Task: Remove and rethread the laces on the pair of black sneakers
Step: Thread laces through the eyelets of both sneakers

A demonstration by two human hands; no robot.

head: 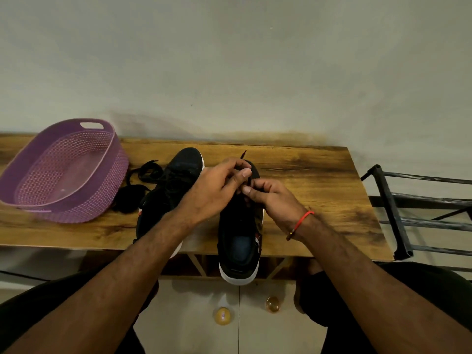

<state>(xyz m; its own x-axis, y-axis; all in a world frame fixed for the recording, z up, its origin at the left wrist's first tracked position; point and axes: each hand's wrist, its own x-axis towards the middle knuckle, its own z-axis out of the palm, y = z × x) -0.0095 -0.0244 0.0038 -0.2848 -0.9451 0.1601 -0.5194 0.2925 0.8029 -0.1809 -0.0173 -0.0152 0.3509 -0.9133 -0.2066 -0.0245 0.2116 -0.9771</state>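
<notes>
Two black sneakers with white soles stand on the wooden table (319, 180). The right sneaker (238, 241) points away from me, its heel hanging over the near edge. The left sneaker (173, 185) lies beside it, partly under my forearm. My left hand (217, 187) and my right hand (273, 198) meet over the right sneaker's front, fingers pinched on a black lace whose tip (243, 155) sticks up past my fingers. A loose black lace (143, 180) lies in a heap left of the left sneaker.
A purple plastic basket (63, 172) sits at the table's left end. A black metal rack (413, 208) stands to the right of the table. A plain wall rises behind. Two small round objects (222, 315) lie on the floor below.
</notes>
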